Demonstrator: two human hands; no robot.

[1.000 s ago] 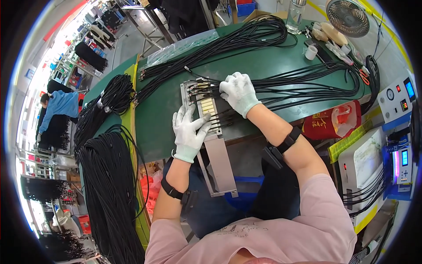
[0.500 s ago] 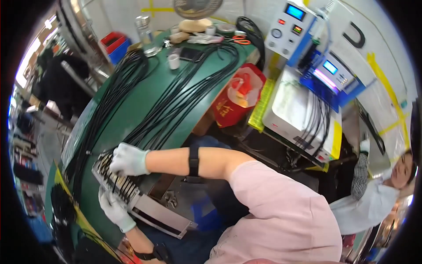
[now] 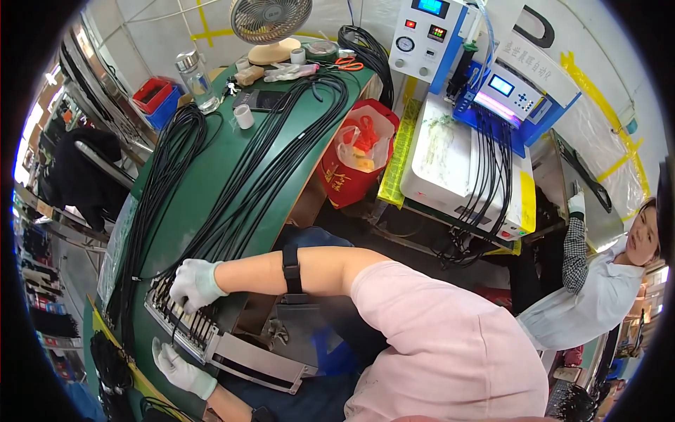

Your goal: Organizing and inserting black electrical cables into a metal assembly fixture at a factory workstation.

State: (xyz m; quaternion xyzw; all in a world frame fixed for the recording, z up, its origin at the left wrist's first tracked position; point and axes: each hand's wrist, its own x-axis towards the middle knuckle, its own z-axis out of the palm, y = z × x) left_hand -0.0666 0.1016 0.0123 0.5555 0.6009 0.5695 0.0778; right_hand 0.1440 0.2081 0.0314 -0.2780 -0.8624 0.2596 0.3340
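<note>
A long metal fixture (image 3: 256,362) lies along the near edge of the green table, with a row of black cable ends set side by side in its far part. My right hand (image 3: 197,285), in a white glove, is over this row with its fingers curled around a black cable; its fingertips are partly hidden. Just off the fixture's near-left side is my gloved left hand (image 3: 181,369), its fingers apart and nothing seen in them. From the fixture a bundle of black cables (image 3: 242,197) runs up the table.
Another black cable bundle (image 3: 158,190) lies along the table's left side. At the back stand a fan (image 3: 271,21), a glass bottle (image 3: 198,84) and a white spool (image 3: 243,116). A red bag (image 3: 351,158) and a white-blue machine (image 3: 457,169) are on the right. A co-worker (image 3: 598,295) sits beyond.
My left hand has come away from the fixture's side and its fingers have spread. The right hand stays at the cable row. The whole view has shifted slightly.
</note>
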